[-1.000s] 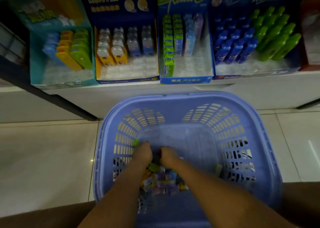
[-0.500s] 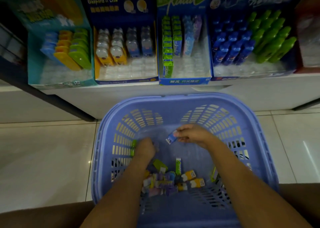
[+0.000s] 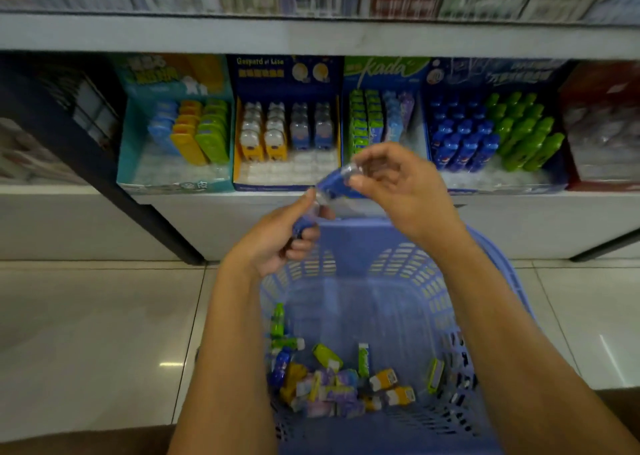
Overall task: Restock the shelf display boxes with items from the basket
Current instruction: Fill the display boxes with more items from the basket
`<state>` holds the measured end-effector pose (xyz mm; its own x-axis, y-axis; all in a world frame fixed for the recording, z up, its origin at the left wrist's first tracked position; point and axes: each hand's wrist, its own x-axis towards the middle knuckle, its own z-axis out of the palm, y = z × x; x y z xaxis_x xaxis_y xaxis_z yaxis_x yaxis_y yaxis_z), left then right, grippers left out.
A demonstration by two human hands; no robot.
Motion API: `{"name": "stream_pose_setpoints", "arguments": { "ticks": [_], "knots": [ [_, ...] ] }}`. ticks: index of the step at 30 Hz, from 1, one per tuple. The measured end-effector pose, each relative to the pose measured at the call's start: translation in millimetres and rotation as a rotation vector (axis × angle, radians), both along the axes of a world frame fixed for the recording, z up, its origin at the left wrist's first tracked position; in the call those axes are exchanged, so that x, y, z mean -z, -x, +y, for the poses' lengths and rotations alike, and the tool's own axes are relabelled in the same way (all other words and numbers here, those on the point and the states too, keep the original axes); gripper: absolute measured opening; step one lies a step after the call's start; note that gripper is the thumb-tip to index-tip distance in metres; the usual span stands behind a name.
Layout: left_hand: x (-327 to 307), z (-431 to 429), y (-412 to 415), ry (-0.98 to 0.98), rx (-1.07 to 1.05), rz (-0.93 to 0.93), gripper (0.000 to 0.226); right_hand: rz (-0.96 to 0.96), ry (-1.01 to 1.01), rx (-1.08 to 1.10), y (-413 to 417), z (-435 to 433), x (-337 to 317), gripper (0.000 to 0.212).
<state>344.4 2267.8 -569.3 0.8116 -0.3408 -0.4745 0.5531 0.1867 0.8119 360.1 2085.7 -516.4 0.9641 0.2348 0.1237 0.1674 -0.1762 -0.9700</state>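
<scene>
Looking down through the head camera, I see both hands raised above the blue basket (image 3: 363, 240), in front of the lower shelf (image 3: 62, 195). My right hand (image 3: 401, 191) pinches a small blue item (image 3: 334, 186) with a clear end between thumb and fingertips, at the front edge of the kada display box (image 3: 381, 70). My left hand (image 3: 273, 243) is curled round a second blue item (image 3: 302, 226) just below the first; I cannot tell whether the two touch. Loose items (image 3: 332, 385) in green, yellow, purple and blue lie piled on the basket floor between my forearms. Beside the kada box stand the Gaspard et Lisa box (image 3: 284, 77), a teal box (image 3: 138, 163) and a box of blue and green bottles (image 3: 495, 73).
</scene>
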Motion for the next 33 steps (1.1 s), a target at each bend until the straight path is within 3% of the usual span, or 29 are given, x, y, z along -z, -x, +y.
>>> {"name": "stream_pose_setpoints", "arguments": {
  "ticks": [3,5,9,15,20,22,23,26,27,31,33],
  "knots": [
    [-18,13,-5,0.117,-0.18,-0.074,0.052,-0.275,0.318,0.143,-23,18,-21,0.017],
    [-22,20,-5,0.166,-0.236,-0.109,0.054,-0.359,0.58,0.142,-47,30,-28,0.019],
    [-23,26,-5,0.353,-0.276,-0.101,0.046,-0.189,0.971,0.036,-88,51,-34,0.025],
    [-18,28,-11,0.44,-0.316,-0.044,0.052,-0.19,1.165,-0.039,-99,56,-29,0.024],
    [-22,24,-14,0.375,-0.286,-0.025,0.035,-0.235,1.33,-0.105,-105,65,-34,0.032],
    [-23,21,-15,0.289,-0.293,-0.05,0.039,-0.237,1.267,-0.102,-97,67,-37,0.036],
    [-23,19,-15,0.241,-0.3,-0.061,0.042,-0.234,1.139,-0.089,-90,66,-38,0.035],
    [-24,17,-16,0.157,-0.304,-0.117,0.054,-0.085,0.547,-0.257,-54,62,-41,0.02],
    [-25,17,-16,0.137,-0.295,-0.143,0.059,-0.024,0.432,-0.344,-44,62,-42,0.015],
    [-29,6,-13,-0.005,-0.451,-0.214,0.056,-0.029,0.394,-0.354,-41,60,-41,0.021],
    [-31,3,-15,-0.311,-0.593,-0.344,0.044,-0.111,0.424,-0.21,-54,57,-38,0.021]
  ]
}}
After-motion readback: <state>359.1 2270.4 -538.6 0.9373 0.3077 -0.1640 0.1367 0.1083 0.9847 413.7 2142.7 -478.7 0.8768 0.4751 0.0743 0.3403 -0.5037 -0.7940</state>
